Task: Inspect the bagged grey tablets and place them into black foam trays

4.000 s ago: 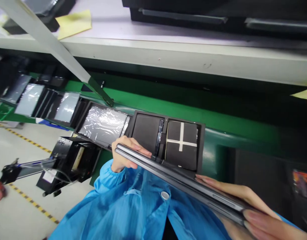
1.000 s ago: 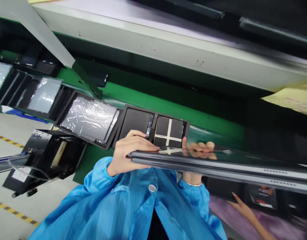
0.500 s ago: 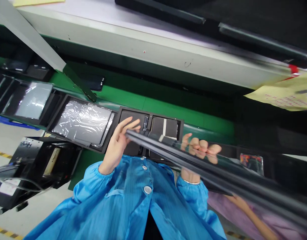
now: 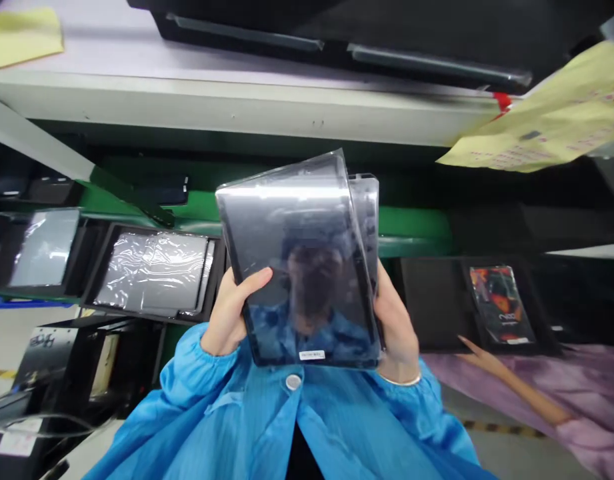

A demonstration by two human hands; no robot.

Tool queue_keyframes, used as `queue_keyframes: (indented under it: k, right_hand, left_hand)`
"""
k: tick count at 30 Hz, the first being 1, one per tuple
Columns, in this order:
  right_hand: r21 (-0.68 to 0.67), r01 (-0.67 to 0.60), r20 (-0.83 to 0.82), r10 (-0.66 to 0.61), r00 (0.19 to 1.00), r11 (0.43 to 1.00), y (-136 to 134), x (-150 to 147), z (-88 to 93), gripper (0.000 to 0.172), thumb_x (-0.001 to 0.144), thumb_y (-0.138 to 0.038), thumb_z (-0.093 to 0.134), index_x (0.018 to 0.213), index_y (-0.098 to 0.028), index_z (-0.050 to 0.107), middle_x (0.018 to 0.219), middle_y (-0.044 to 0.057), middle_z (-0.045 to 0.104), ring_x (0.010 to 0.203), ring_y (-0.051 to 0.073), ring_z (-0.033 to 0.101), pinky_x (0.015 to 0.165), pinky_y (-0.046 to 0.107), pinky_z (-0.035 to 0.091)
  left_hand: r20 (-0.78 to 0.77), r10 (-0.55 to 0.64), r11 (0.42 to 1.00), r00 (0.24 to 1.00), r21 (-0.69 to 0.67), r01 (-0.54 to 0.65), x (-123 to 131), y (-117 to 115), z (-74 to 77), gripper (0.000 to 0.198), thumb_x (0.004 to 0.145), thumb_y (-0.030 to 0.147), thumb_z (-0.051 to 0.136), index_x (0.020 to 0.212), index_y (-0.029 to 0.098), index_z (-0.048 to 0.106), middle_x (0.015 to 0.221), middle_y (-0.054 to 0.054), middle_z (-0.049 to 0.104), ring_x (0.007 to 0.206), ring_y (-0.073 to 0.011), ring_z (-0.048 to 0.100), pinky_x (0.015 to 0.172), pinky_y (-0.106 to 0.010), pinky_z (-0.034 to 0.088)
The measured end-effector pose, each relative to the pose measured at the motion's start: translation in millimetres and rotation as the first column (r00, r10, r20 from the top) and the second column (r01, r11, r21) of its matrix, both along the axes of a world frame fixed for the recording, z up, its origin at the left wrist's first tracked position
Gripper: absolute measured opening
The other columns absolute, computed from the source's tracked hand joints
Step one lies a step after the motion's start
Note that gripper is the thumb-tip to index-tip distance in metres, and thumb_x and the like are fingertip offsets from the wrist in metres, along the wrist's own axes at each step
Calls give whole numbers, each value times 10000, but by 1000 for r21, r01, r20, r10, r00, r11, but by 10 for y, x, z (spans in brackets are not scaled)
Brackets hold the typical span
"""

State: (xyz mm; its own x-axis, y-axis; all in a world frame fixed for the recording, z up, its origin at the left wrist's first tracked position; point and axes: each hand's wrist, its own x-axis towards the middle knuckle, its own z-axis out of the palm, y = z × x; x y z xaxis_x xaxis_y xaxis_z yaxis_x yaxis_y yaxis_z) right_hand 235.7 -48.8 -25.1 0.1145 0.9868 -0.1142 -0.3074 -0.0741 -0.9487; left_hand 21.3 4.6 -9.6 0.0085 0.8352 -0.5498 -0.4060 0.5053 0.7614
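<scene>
We find the left hand [image 4: 231, 312] and right hand [image 4: 397, 320] grasping two tablets [image 4: 307, 287] by opposite sides, one askew behind the other, held before the blue jacket [image 4: 251, 427].

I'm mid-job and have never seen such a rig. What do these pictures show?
No machine here: this is the view from a camera worn on a person's head, looking forward and down. The bare left hand and right hand hold what looks like a glossy tablet, with a second tablet askew behind it. Beyond runs a green surface. At left, a dark tray holds a film-wrapped grey panel; at right lies a flat item with a colourful picture, near a co-worker's hand.
</scene>
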Motion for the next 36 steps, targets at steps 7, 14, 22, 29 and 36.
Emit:
queue_keyframes:
  k: [7, 14, 22, 29, 36]
  right_hand:
    - [81, -69, 31, 67, 997, 994, -151, 60, 122, 726, 891, -365, 783, 1547, -454, 485, 1594, -95, 539, 1508, 300, 478, 1262, 480, 442]
    - [74, -95, 79, 89, 993, 993, -170, 81, 197, 777, 874, -407, 796, 1559, -520, 445, 1555, -113, 573, 1452, 295, 549, 1216, 465, 505]
    - [107, -87, 74, 79, 994, 990, -162, 107, 199, 849, 830, -412, 871, 1564, -498, 452, 1592, -110, 534, 1505, 269, 483, 1254, 415, 452]
    - [114, -77, 2, 77, 997, 991, -131, 100, 251, 771, 844, -396, 877, 1512, -518, 513, 1564, -113, 565, 1466, 268, 535, 1225, 441, 494]
    - [-58, -10, -162, 1, 987, 998, -15, 37, 219, 551, 931, -273, 765, 1448, -363, 597, 1319, -21, 748, 1164, 257, 743, 931, 387, 671]
  left_hand:
    - [-125, 26, 993, 992, 119, -11, -155, -112, 120, 455, 605, 305, 966, 1012, 218, 782, 986, -51, 835, 922, -294, 812, 791, -335, 681]
    - [-112, 22, 998, 994, 66, -14, -141, -121, 146, 495, 599, 313, 962, 1045, 219, 771, 937, -53, 825, 909, -325, 815, 806, -402, 696]
    - [-170, -21, 999, 985, 23, 25, -162, -111, 126, 477, 632, 343, 919, 1067, 226, 762, 937, -61, 820, 1037, -364, 795, 919, -457, 680]
    - [-179, -35, 999, 983, -31, 30, -189, -101, 145, 480, 612, 354, 934, 1043, 221, 771, 889, -52, 820, 1027, -366, 797, 900, -450, 691]
    - [-144, -45, 989, 989, -146, 23, -172, -19, 146, 508, 629, 302, 927, 1098, 248, 742, 947, -32, 832, 985, -331, 812, 854, -403, 707]
